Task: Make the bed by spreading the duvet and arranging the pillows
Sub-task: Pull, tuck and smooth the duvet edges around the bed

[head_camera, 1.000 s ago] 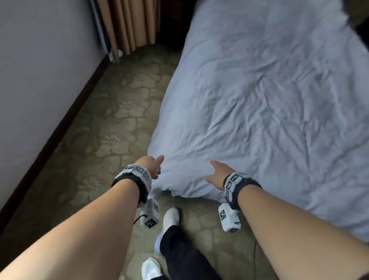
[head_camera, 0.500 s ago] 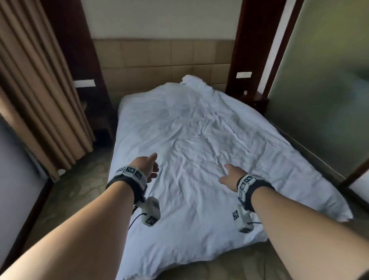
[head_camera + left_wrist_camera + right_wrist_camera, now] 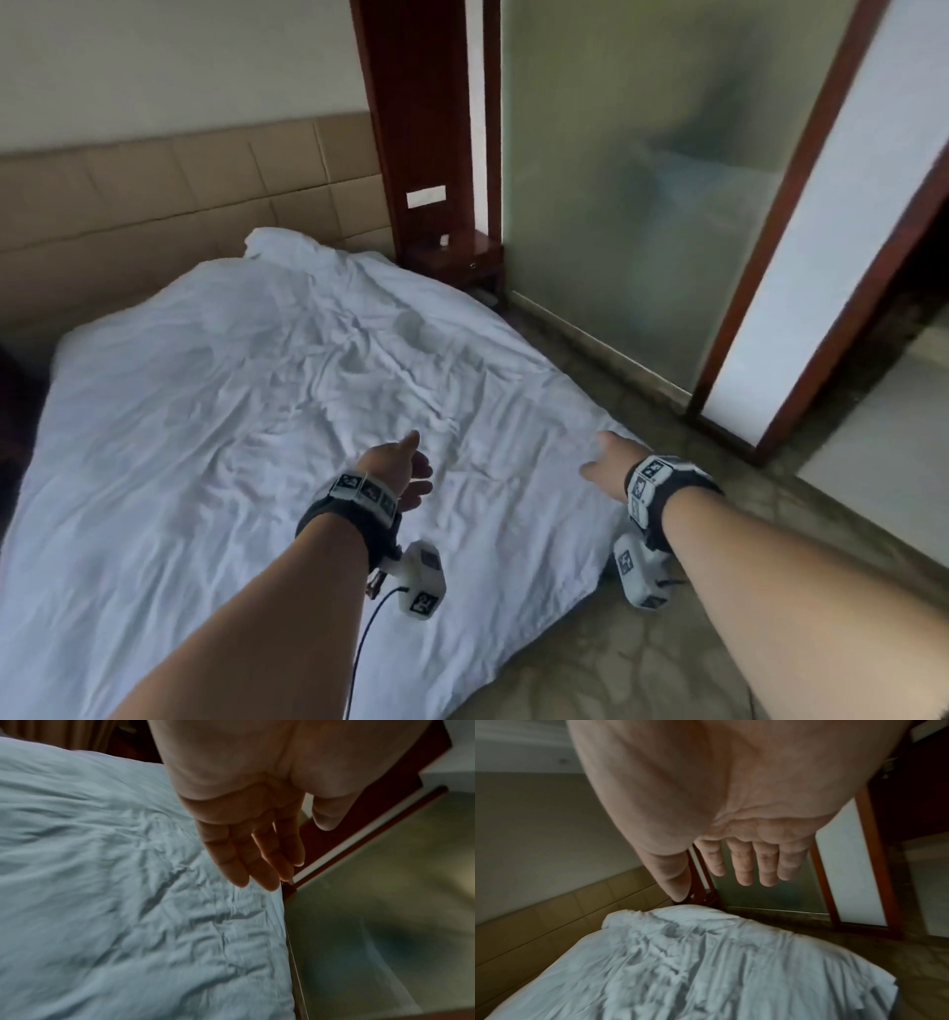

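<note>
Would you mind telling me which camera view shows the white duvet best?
The head view: the duvet shows almost whole, wrinkled, reaching the headboard. The left wrist view gives only a blurred stretch along its edge by the glass, and the right wrist view a blurred part toward the headboard.

The white duvet point(image 3: 246, 437) is lying spread and wrinkled across the whole bed, its far end bunching against the tan headboard point(image 3: 169, 190), its near corner drooping toward the floor.

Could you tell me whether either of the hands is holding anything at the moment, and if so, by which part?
Nothing is held: the left hand and right hand are open above the duvet.
</note>
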